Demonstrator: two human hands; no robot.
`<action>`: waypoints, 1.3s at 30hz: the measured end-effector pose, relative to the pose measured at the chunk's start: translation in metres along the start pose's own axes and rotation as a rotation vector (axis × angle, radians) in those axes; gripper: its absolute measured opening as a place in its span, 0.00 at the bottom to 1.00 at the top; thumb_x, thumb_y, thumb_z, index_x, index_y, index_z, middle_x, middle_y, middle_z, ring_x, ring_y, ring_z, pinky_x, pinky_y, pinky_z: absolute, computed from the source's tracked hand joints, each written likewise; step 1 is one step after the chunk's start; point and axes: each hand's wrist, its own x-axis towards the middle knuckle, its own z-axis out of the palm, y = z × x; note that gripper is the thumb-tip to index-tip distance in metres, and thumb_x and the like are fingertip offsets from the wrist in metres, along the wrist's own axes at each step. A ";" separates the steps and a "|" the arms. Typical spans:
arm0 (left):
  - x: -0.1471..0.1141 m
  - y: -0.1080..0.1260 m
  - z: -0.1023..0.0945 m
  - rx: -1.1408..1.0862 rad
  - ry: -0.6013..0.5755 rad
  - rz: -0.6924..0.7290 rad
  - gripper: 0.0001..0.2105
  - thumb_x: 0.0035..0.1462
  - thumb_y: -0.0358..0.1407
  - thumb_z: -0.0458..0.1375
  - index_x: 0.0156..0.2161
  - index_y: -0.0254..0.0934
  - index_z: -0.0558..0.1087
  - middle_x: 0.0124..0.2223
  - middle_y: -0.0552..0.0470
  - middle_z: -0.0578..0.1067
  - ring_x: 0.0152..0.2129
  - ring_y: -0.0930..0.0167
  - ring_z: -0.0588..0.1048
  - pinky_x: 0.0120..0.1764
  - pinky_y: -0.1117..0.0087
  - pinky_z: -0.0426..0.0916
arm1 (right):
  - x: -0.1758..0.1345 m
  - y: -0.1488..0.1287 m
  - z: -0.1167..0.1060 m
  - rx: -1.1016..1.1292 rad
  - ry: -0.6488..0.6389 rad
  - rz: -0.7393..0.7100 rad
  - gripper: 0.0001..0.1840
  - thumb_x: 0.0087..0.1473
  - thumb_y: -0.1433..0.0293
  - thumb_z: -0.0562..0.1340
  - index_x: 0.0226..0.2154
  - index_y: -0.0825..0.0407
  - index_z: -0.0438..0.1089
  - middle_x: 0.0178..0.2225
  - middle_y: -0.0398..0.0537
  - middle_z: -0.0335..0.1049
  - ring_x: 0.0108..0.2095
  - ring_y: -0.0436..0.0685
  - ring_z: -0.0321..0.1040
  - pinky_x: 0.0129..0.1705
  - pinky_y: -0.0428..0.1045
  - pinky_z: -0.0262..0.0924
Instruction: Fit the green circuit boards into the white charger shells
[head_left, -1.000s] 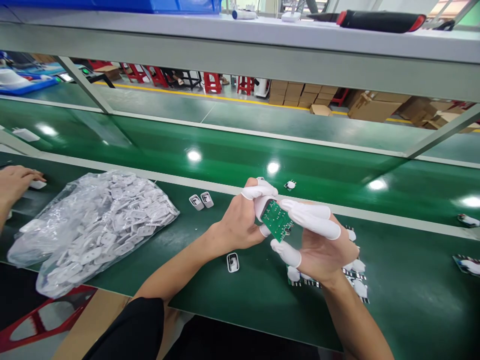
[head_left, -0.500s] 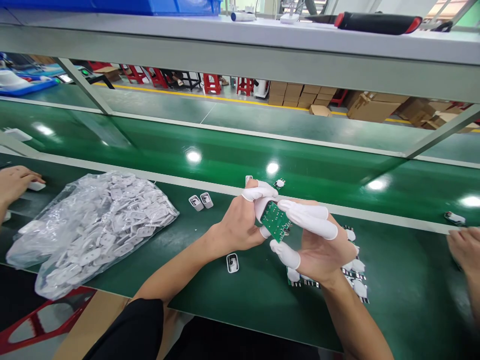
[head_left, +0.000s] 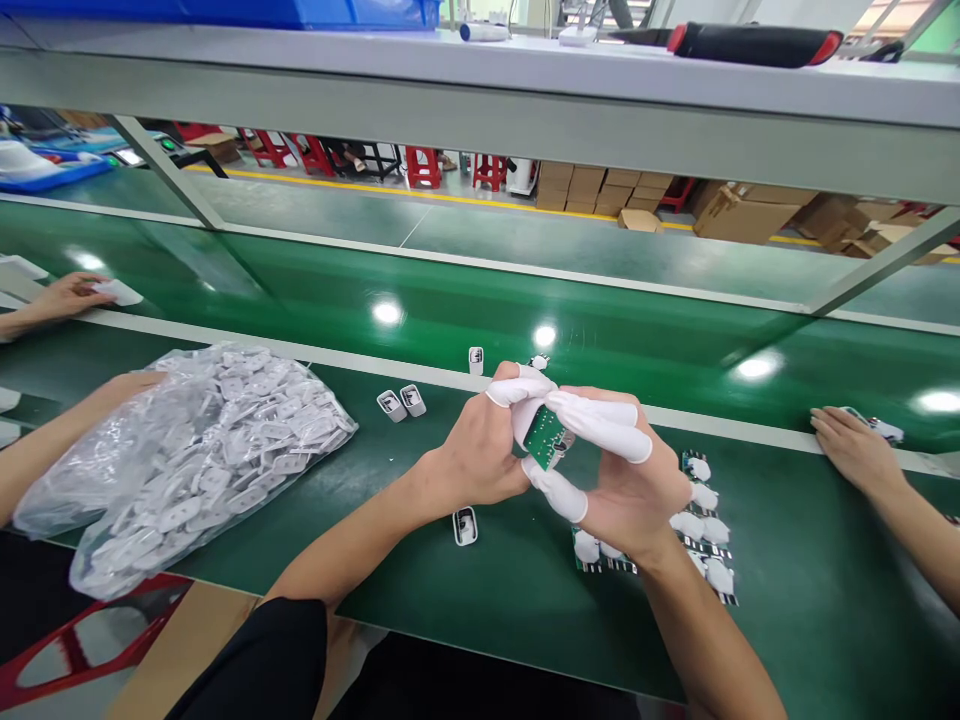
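Note:
My left hand (head_left: 486, 445), with white finger cots, is closed around a white plastic housing (head_left: 522, 422). A green circuit board (head_left: 541, 438) sits partly inside the housing's open end, its outer part still showing. My right hand (head_left: 634, 485), also in finger cots, pinches the board at its edges. Beneath and beyond this hand lie several circuit boards with white blobs (head_left: 705, 527) on the table. A single open housing (head_left: 465, 526) stands below my left wrist, and a pair of housings (head_left: 403, 402) stands farther left.
A clear bag of white plastic pieces (head_left: 247, 440) lies to the left, with a co-worker's hand (head_left: 135, 385) at it. Another co-worker's hand (head_left: 859, 450) is at the right by the green belt (head_left: 660, 350). A shelf (head_left: 450, 95) crosses above.
The board has gone deeper into the housing, and my right hand has moved left with it. Items on the belt have shifted left. Co-workers' hands have reached in at both sides.

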 end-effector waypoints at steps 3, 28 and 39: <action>-0.002 0.000 0.000 -0.004 -0.013 -0.063 0.28 0.67 0.39 0.66 0.66 0.40 0.60 0.51 0.45 0.69 0.39 0.66 0.74 0.35 0.65 0.71 | 0.000 0.002 0.000 -0.062 -0.013 0.032 0.43 0.53 0.73 0.81 0.69 0.40 0.74 0.56 0.54 0.84 0.57 0.73 0.81 0.53 0.73 0.83; -0.010 -0.003 0.002 -0.196 -0.151 -0.374 0.22 0.71 0.40 0.64 0.60 0.43 0.58 0.50 0.48 0.69 0.37 0.69 0.69 0.40 0.63 0.67 | 0.009 0.014 -0.001 -0.604 -0.197 -0.106 0.31 0.62 0.61 0.74 0.65 0.46 0.73 0.58 0.60 0.82 0.60 0.77 0.78 0.60 0.71 0.72; 0.003 0.003 -0.010 -0.437 -0.292 -0.728 0.23 0.71 0.47 0.66 0.58 0.43 0.59 0.53 0.47 0.76 0.43 0.66 0.75 0.44 0.62 0.70 | 0.013 0.025 -0.016 -0.358 -0.397 -0.140 0.42 0.61 0.63 0.74 0.73 0.46 0.64 0.55 0.58 0.82 0.58 0.74 0.79 0.56 0.70 0.74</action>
